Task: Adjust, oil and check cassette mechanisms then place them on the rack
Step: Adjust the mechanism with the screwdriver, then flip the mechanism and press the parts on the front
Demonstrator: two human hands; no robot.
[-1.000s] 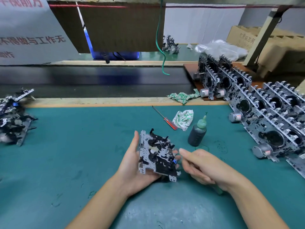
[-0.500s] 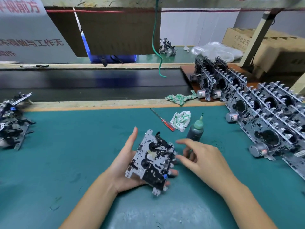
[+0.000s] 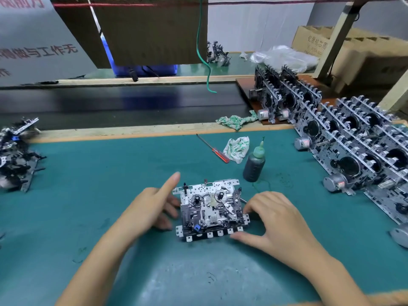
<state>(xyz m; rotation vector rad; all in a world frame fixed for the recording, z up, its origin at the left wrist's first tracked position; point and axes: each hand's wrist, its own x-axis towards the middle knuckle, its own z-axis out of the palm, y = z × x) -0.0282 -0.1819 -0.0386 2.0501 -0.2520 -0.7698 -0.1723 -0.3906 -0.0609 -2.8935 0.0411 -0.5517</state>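
Observation:
A silver and black cassette mechanism (image 3: 212, 208) lies flat on the green mat (image 3: 110, 184), face up, between my hands. My left hand (image 3: 150, 208) is at its left edge, the lower fingers touching the side and the index finger pointing straight up and away. My right hand (image 3: 276, 221) holds the right side, with the thumb on the front edge and curled fingers on the right edge. A dark oil bottle (image 3: 254, 164) with a green nozzle stands upright just behind the mechanism. Rows of mechanisms stand on the rack (image 3: 353, 140) at the right.
A red-handled screwdriver (image 3: 213, 149) and a crumpled rag (image 3: 236, 149) lie behind the bottle; a second rag (image 3: 236, 120) sits on the wooden edge. A pile of mechanisms (image 3: 15, 155) is at far left. A dark conveyor belt (image 3: 110, 104) runs behind the mat.
The mechanism was held tilted up in my left palm; now it lies flat on the mat. My right hand has come onto its right side and my left hand has slid out to its left edge.

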